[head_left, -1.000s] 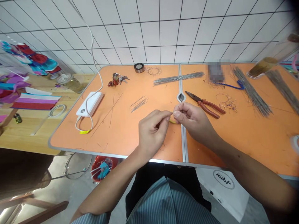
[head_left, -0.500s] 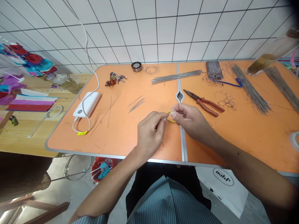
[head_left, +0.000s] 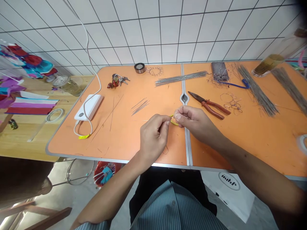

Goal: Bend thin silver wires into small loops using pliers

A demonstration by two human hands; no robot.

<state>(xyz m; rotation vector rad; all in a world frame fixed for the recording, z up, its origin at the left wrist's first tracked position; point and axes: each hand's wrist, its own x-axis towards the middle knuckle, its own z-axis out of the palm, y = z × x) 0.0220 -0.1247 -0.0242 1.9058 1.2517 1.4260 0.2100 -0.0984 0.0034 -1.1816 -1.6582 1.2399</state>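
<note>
Over the orange table [head_left: 124,134], my left hand [head_left: 154,135] is closed in a pinch, with what looks like a thin wire end at its fingertips. Just to its right, my right hand [head_left: 192,121] pinches a small yellow loop [head_left: 174,123], part of which shows between the hands. The fingertips of both hands are nearly touching; the wire itself is too fine to make out fully. Red-handled pliers [head_left: 209,105] lie beyond my right hand. Several short thin wires [head_left: 140,107] rest beyond my left hand.
A wire bundle [head_left: 181,78], black tape roll [head_left: 139,67] and keys [head_left: 118,80] lie toward the wall. A white power bank [head_left: 88,107] with a cable is at left. Farther right are a dark phone [head_left: 219,72], more wire bundles [head_left: 259,91] and a jar [head_left: 268,65].
Both hands keep their pinch and have hardly moved. The view has shifted very slightly.
</note>
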